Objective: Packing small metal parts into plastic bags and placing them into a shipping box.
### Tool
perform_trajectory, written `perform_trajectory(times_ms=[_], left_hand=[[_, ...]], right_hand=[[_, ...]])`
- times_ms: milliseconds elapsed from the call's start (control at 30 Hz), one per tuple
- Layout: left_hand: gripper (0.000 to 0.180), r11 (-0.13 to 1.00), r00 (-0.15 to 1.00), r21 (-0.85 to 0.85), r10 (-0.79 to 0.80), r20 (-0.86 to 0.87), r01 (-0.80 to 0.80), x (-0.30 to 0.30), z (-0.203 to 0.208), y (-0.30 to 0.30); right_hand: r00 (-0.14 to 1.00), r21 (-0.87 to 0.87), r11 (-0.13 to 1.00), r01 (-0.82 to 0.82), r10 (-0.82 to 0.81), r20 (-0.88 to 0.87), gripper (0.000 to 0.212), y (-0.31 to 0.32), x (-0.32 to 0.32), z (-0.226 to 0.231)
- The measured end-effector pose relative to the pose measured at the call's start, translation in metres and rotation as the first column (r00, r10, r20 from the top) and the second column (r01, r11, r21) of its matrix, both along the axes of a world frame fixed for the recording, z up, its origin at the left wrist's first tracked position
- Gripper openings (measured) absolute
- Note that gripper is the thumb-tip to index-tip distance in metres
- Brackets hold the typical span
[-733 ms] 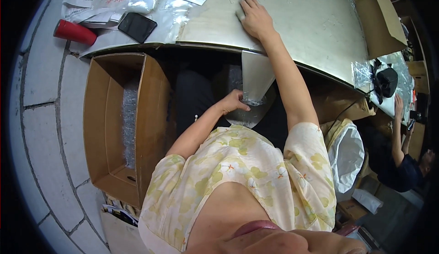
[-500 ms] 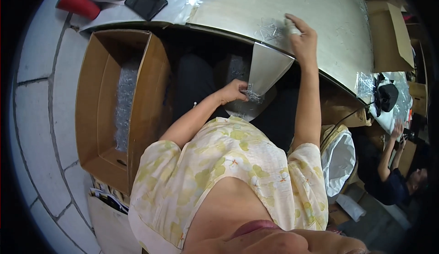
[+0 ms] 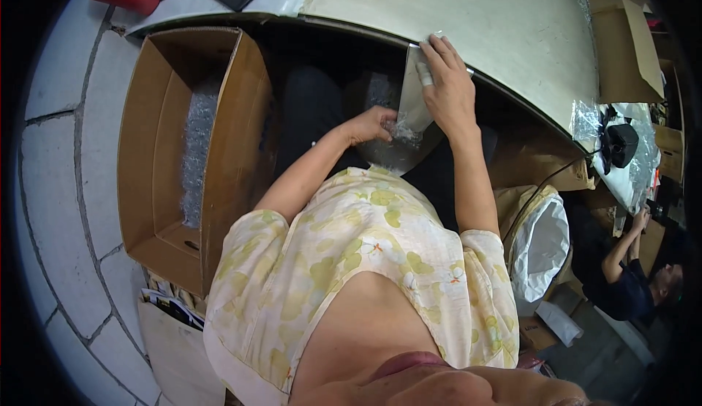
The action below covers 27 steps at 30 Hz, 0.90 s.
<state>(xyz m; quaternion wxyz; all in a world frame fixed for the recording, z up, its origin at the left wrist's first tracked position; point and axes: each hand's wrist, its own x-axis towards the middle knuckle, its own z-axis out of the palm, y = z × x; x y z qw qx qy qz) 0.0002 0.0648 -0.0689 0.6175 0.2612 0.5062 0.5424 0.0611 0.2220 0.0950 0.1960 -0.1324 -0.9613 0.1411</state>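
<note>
The right hand (image 3: 450,90) is no longer laid on the table (image 3: 512,44); it is now found at the top of the metal slide (image 3: 414,103), just by the table's edge. Its fingers are held mostly straight and a little apart, and nothing is seen gripped by them, though what is under the palm is hidden. The small pile by the table's edge, seen there a moment ago, is not seen in that spot now, so it seems that those bits have been brought down onto the slide. Clear bits (image 3: 407,137) are seen bunched at the slide's low end. The left hand (image 3: 369,126) is kept just beside them, with thumb and fingers curled and partly closed; whether anything is pinched there cannot be told.
</note>
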Motion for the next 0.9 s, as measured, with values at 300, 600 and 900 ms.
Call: perform_trajectory(times_ms=[300,600,900], left_hand=[[0.042,0.987,0.981,0.101,0.11,0.162,-0.127,0.004,0.015,0.001],[0.036,0.978,0.972,0.051,0.195,0.134,-0.203,0.012,0.027,0.007],[0.04,0.981,0.974,-0.032,0.193,0.118,-0.19,0.013,0.018,0.016]], right_hand=[[0.996,-0.406,0.913,-0.026,-0.011,-0.087,0.032,-0.003,0.064,-0.013],[0.965,-0.52,0.854,-0.011,0.146,0.219,0.036,-0.014,0.067,-0.022],[0.97,-0.213,0.972,-0.103,0.051,-0.239,0.044,-0.002,0.04,-0.001]])
